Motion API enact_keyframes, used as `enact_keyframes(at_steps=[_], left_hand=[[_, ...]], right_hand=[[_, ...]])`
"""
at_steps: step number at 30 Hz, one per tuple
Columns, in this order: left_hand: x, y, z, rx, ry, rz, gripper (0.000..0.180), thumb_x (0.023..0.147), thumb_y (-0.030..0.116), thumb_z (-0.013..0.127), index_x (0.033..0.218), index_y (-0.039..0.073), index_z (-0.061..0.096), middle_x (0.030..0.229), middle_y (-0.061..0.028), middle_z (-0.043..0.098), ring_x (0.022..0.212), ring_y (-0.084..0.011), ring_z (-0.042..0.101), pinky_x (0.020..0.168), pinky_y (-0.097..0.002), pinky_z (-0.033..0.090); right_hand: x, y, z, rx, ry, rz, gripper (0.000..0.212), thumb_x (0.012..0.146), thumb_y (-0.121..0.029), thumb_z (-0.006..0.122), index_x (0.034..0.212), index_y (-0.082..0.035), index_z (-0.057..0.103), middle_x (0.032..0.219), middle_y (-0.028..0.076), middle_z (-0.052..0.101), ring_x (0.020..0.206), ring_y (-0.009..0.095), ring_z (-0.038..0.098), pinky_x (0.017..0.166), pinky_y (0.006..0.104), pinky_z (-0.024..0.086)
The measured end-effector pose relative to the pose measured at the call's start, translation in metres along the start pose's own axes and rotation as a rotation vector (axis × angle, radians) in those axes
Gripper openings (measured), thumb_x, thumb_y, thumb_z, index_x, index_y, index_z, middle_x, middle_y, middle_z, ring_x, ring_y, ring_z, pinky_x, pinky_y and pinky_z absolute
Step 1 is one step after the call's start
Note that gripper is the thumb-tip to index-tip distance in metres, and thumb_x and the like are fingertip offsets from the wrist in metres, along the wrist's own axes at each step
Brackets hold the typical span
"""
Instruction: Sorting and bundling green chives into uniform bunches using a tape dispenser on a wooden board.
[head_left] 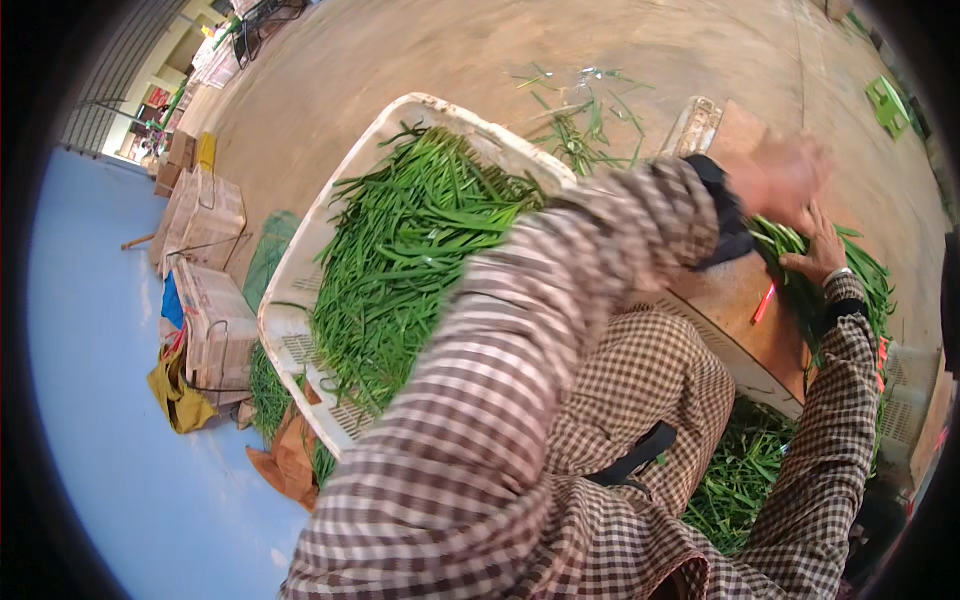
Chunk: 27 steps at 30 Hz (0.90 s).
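Sleeves [460, 370] checked, both arms in frame. Left arm comes up from the lower left, bends across the body and reaches to the upper right, over a corner of the basket [295, 265]. Left hand [785, 180] sits at the far part of the board [715, 285], past a dark cuff [735, 220]; it's motion-blurred, so can't tell whether its fingers are apart or closed on anything. Right arm runs up the right side; right hand [826, 250] points away from the body, back up, thumb spread to the left of the fingers, bracelet [838, 276] at the wrist. Right palm is over the bunch [868, 275]; can't tell if the fingers wrap it underneath. Bunch is on the right side of the board: pale ends show left of the right thumb, just below the left hand, and leaves fan out right of the right wrist, some trailing down beside it. Red strip [764, 304] lies on the board, near the bunch, left of the right wrist. Board rests on a white crate [745, 362] in front of the knees. Basket on the left holds a big heap of greens [410, 250]; another pile [735, 475] is below the board, between leg and right arm. Loose scraps [580, 140] on the floor beyond the basket.
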<state>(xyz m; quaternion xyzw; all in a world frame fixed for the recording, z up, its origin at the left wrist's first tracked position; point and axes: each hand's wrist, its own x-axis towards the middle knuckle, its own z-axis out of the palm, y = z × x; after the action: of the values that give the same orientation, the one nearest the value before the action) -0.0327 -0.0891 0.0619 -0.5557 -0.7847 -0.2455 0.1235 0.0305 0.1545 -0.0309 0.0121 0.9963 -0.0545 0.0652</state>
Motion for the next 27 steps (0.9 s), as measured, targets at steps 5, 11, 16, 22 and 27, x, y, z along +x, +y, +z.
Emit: enact_keyframes(at_steps=[5, 11, 16, 22, 27], left_hand=[[-0.148, -0.023, -0.156, -0.219, -0.094, -0.315, 0.062, 0.080, 0.036, 0.067, 0.128, 0.002, 0.048, 0.120, -0.0189, 0.057, 0.112, -0.0276, 0.055, 0.092, -0.0382, 0.046], [-0.327, -0.034, -0.229, -0.239, -0.103, -1.071, 0.052, 0.083, 0.026, 0.065, 0.122, -0.005, 0.052, 0.122, -0.0178, 0.056, 0.112, -0.0259, 0.055, 0.096, -0.0350, 0.043], [-0.413, -0.032, -0.180, 0.081, -0.392, -1.097, 0.053, 0.077, 0.029, 0.069, 0.118, -0.002, 0.056, 0.117, -0.0214, 0.058, 0.107, -0.0314, 0.058, 0.092, -0.0375, 0.045], [-0.453, -0.023, -0.169, -0.447, -0.109, -1.119, 0.045, 0.084, 0.027, 0.063, 0.117, -0.002, 0.057, 0.115, -0.0152, 0.062, 0.103, -0.0211, 0.060, 0.090, -0.0314, 0.046], [-0.539, 0.004, -0.231, -0.297, 0.169, -1.325, 0.036, 0.088, 0.023, 0.058, 0.116, 0.000, 0.058, 0.106, -0.0085, 0.064, 0.097, -0.0143, 0.059, 0.081, -0.0280, 0.048]], right_hand=[[-0.003, 0.006, 0.001, -0.091, -0.003, -0.006, 0.129, 0.047, -0.050, 0.082, 0.147, -0.018, 0.007, 0.150, 0.018, 0.016, 0.138, 0.035, 0.018, 0.106, 0.0571, 0.023], [-0.009, 0.020, -0.007, -0.124, 0.102, -0.045, 0.115, 0.058, -0.043, 0.079, 0.147, -0.016, 0.012, 0.149, 0.019, 0.019, 0.137, 0.037, 0.019, 0.109, 0.0497, 0.023], [-0.064, 0.049, -0.031, 0.044, 0.250, -0.177, 0.073, 0.077, -0.019, 0.069, 0.140, -0.007, 0.034, 0.141, 0.021, 0.036, 0.132, 0.034, 0.033, 0.109, 0.0391, 0.026], [-0.177, 0.027, -0.028, 0.595, -0.003, -0.019, 0.051, 0.089, -0.016, 0.061, 0.131, 0.005, 0.042, 0.130, 0.015, 0.049, 0.121, 0.022, 0.046, 0.101, 0.0339, 0.037], [-0.255, -0.008, 0.002, 0.770, -0.179, 0.226, 0.044, 0.089, -0.016, 0.060, 0.125, 0.005, 0.048, 0.110, 0.011, 0.061, 0.096, 0.016, 0.059, 0.081, 0.0263, 0.048]])
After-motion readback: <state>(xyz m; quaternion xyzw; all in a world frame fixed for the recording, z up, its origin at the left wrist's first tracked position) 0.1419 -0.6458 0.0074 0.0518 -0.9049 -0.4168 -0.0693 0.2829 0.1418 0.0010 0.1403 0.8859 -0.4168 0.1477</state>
